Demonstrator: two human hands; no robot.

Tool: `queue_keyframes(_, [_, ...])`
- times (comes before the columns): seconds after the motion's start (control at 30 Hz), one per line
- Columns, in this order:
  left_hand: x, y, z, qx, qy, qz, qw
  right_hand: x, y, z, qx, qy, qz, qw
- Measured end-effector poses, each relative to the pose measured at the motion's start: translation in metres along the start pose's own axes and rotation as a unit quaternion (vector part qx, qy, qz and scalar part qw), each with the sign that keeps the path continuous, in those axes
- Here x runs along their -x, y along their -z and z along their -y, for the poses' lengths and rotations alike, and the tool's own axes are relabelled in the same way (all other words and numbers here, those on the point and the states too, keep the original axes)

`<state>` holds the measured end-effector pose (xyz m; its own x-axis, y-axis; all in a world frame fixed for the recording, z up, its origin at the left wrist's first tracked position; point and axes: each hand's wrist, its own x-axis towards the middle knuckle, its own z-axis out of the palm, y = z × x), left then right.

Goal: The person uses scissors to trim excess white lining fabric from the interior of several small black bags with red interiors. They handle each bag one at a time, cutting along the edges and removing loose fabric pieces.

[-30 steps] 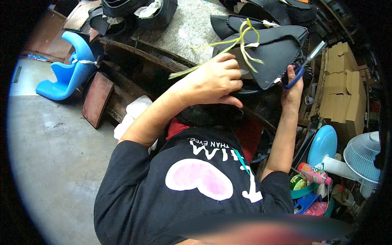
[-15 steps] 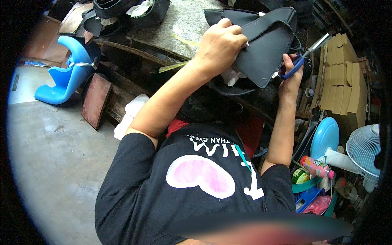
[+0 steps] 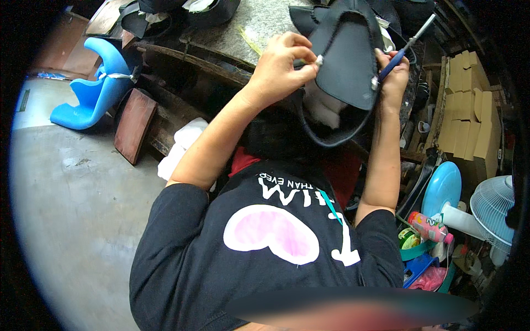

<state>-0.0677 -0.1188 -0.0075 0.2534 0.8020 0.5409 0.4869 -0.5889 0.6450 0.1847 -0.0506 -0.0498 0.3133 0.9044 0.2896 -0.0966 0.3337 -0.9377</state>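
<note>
My left hand [image 3: 281, 66] grips the left edge of a black seat cover [image 3: 345, 60], which stands tilted up at the near edge of the grey workbench [image 3: 259, 22]. My right hand [image 3: 393, 74] holds the cover's right edge together with a thin tool [image 3: 406, 44] that has a blue handle and a metal shaft pointing up and to the right. White padding [image 3: 326, 110] shows under the cover's lower edge. My black shirt with a pink print fills the lower middle.
A blue plastic seat [image 3: 94, 91] and a brown board [image 3: 135, 124] stand on the concrete floor at the left. Stacked cardboard boxes [image 3: 469, 121], a blue disc [image 3: 441, 187], a white fan [image 3: 497, 212] and a tub of bottles and small items [image 3: 425, 243] crowd the right side.
Both hands have turned and lifted the black cover upright. My left hand moved from resting on top of it to gripping its left edge. The yellow-green strips that lay on it are gone from its surface.
</note>
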Motion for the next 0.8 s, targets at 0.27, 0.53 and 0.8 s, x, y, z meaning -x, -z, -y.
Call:
queue_keyframes(0.27, [0.000,-0.011,-0.020,-0.162,-0.043,0.014,0.986,-0.020,-0.003,0.020,-0.127,-0.036,-0.060,0.989])
queue_keyframes(0.53, [0.008,-0.003,-0.009,0.144,-0.009,-0.107,0.984,-0.028,-0.029,0.061,-0.238,-0.098,0.187,0.948])
queue_keyframes(0.8, [-0.001,-0.002,0.006,0.499,0.129,-0.246,0.821,0.039,-0.051,0.043,-0.162,-0.174,0.118,0.964])
